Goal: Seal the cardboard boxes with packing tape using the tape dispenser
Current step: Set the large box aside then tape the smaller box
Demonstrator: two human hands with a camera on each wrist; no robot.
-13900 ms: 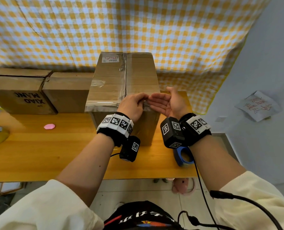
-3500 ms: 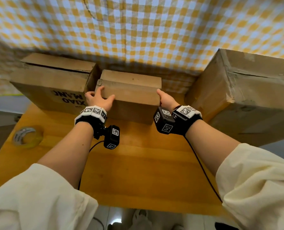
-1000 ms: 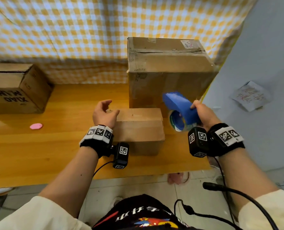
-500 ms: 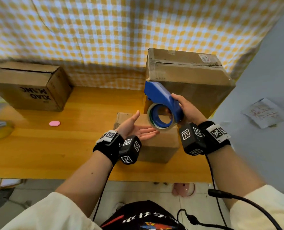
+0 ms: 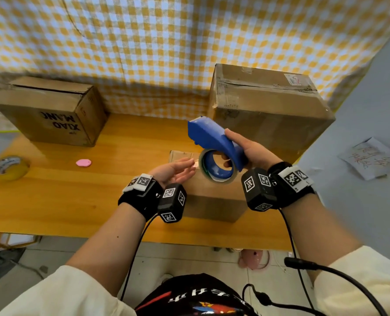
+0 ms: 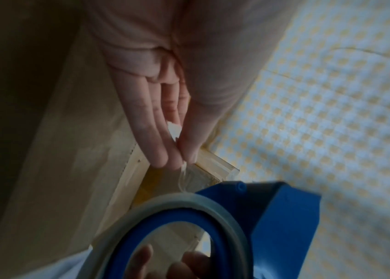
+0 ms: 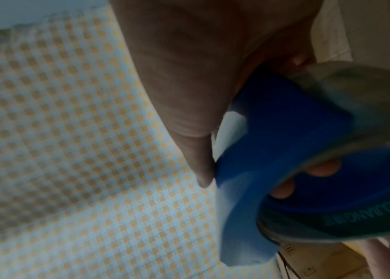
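Observation:
My right hand (image 5: 235,147) grips the blue tape dispenser (image 5: 209,136) above the table, thumb on its top and fingers through the core of the tape roll (image 5: 218,167). My left hand (image 5: 189,164), palm up, pinches the loose tape end (image 5: 196,164) at the roll's left edge. In the left wrist view thumb and fingers (image 6: 158,143) meet on the whitish tape end (image 6: 174,131), with the dispenser (image 6: 284,222) just beyond. A small shut cardboard box (image 5: 212,197) lies on the table beneath both hands. The right wrist view shows the dispenser (image 7: 277,151) held close.
A tall cardboard box (image 5: 269,110) stands at the back right and a printed box (image 5: 52,112) at the back left. A yellow tape roll (image 5: 9,167) and a small pink object (image 5: 83,162) lie on the wooden table (image 5: 64,197). The table's right edge is close to the small box.
My left hand rose from an open palm to the roll and took hold of the tape end. The dispenser tilted and came slightly lower over the small box.

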